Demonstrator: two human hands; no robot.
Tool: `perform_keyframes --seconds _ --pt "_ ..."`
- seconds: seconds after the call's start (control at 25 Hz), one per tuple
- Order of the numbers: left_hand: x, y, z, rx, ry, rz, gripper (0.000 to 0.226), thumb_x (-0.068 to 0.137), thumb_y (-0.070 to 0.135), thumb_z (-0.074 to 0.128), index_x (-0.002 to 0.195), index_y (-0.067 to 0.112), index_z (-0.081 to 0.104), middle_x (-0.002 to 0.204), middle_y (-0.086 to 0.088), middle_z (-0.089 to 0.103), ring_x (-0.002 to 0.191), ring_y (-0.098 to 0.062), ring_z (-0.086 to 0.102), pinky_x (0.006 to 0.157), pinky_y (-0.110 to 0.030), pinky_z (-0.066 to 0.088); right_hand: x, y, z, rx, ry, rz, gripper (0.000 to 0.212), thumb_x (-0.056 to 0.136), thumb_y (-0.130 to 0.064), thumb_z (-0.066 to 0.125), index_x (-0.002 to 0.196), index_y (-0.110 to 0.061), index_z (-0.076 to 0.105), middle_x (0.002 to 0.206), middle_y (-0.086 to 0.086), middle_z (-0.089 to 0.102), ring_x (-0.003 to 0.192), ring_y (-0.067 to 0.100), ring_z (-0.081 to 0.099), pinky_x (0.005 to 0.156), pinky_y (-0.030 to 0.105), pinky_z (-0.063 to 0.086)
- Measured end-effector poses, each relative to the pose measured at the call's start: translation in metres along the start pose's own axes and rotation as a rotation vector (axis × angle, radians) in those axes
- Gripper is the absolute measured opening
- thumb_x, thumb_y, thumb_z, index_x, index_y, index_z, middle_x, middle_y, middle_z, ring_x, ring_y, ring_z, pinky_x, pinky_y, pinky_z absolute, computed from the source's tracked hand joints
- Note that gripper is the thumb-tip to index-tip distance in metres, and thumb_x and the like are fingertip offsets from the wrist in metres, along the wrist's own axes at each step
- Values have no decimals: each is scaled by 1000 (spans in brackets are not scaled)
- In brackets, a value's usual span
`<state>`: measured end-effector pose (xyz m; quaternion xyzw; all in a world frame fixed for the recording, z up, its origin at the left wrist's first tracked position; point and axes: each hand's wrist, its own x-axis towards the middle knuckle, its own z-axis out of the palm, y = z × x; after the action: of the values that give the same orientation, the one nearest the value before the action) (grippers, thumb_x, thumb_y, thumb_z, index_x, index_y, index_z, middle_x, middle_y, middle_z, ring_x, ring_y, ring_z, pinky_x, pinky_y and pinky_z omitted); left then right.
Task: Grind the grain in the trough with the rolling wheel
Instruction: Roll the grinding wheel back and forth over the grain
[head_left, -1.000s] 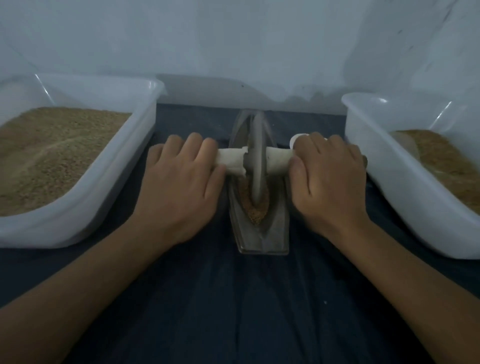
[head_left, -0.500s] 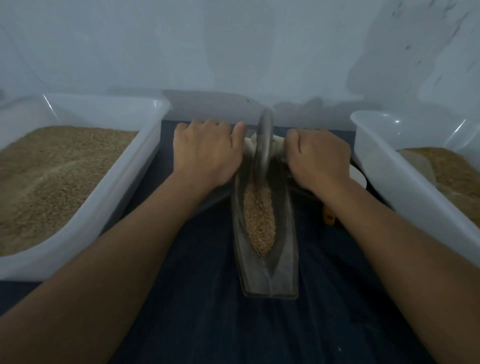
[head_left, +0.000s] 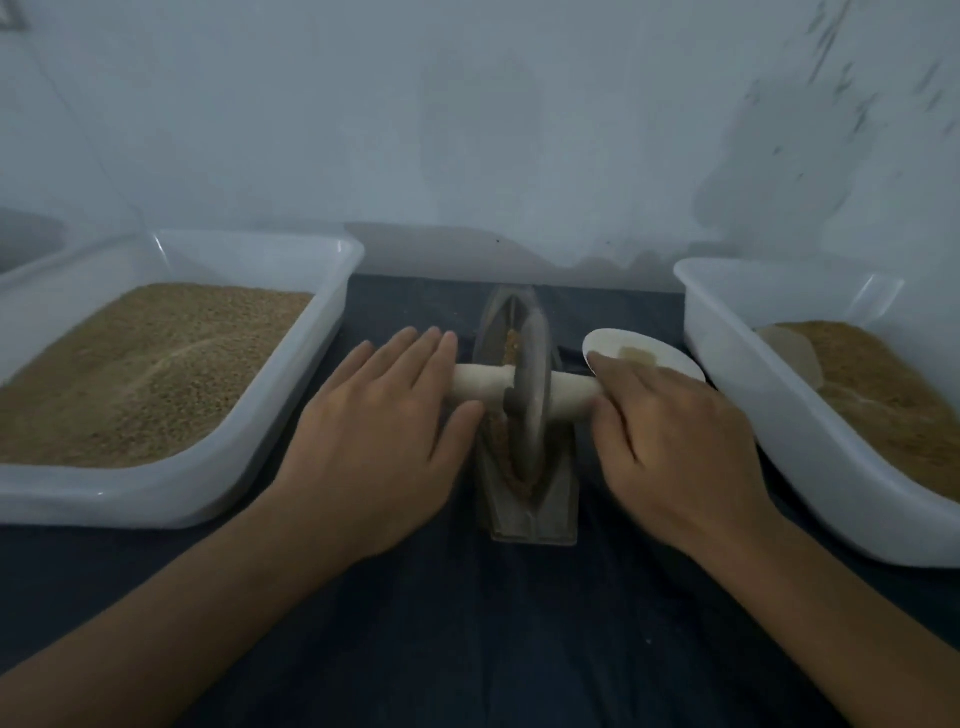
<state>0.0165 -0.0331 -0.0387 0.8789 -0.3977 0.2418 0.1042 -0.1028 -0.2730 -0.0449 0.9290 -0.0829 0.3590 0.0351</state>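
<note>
A narrow metal trough (head_left: 536, 519) lies lengthwise on the dark cloth, with brown grain (head_left: 512, 343) showing at its far end. The grey rolling wheel (head_left: 530, 400) stands in the trough around its middle, on a pale wooden axle (head_left: 480, 387) that sticks out on both sides. My left hand (head_left: 374, 447) lies flat over the left end of the axle, fingers straight and pointing away. My right hand (head_left: 675, 447) presses on the right end with fingers stretched forward and is slightly blurred. The wheel hides most of the grain.
A white plastic tub (head_left: 156, 499) of grain stands at the left, and another white tub (head_left: 779, 447) of brown meal at the right. A small white dish (head_left: 644, 353) lies beyond my right hand. A pale wall rises just behind the trough.
Both hands rolled the wheel to the trough's far end and have drawn it back to the middle. The fingers now lie straighter over the axle.
</note>
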Motion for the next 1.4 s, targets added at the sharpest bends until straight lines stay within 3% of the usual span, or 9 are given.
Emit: perform_keyframes --seconds 0.24,0.36,0.44,0.6,0.76,0.88,1.04,1.2,1.4 --pt "117 -4 33 51 -284 -171 51 106 41 14 103 18 59 109 -7 66 104 -32 61 98 -50 44 87 15 54 -85 -194 152 49 105 -35 20 77 -15 55 74 4 59 70 28 57 58 37 41" --pt "164 -18 54 -68 -411 -388 55 108 47 25 127 14 64 136 -17 63 120 -38 58 97 -49 41 133 18 67 -137 -180 175 59 93 -39 6 69 -11 52 68 5 53 64 20 42 60 33 27" --pt "162 -17 60 -51 -364 -312 49 109 44 25 128 16 61 138 -15 61 124 -37 56 99 -54 42 132 16 68 -157 -153 138 58 98 -37 16 65 -10 55 61 2 43 70 23 44 65 35 30" --pt "101 -10 41 74 -200 -35 39 111 40 19 109 17 51 120 -12 65 97 -37 64 73 -44 47 77 6 40 -72 -154 69 51 99 -40 13 67 -23 48 64 -5 50 57 18 45 53 32 25" --pt "44 0 1 179 -78 77 70 104 55 11 145 18 54 98 -5 77 73 -35 70 57 -36 41 23 2 4 62 -99 54 52 102 -44 25 104 -26 73 89 -3 72 79 22 64 65 34 48" --pt "68 -7 6 334 -275 187 40 104 40 27 118 17 56 106 -10 72 80 -38 66 63 -40 46 36 5 6 50 -164 95 58 95 -48 16 72 -24 63 65 -5 56 60 19 53 53 30 30" --pt "156 -32 53 112 -595 -206 53 96 37 28 128 10 60 143 -19 57 121 -40 58 104 -49 47 107 17 50 -91 -353 242 53 92 -49 14 75 -17 53 77 3 47 70 26 45 69 39 35" --pt "202 -43 74 55 -483 -253 59 95 38 23 131 11 62 146 -18 56 125 -38 56 108 -53 45 163 40 85 -31 -444 350 43 101 -37 31 85 -11 61 94 11 63 79 27 56 69 36 43" --pt "175 -26 57 62 -424 -206 37 106 33 29 118 18 60 140 -14 60 120 -38 59 92 -46 43 124 30 65 -164 -398 127 27 103 -25 33 78 -18 40 83 7 47 75 27 46 63 36 37"
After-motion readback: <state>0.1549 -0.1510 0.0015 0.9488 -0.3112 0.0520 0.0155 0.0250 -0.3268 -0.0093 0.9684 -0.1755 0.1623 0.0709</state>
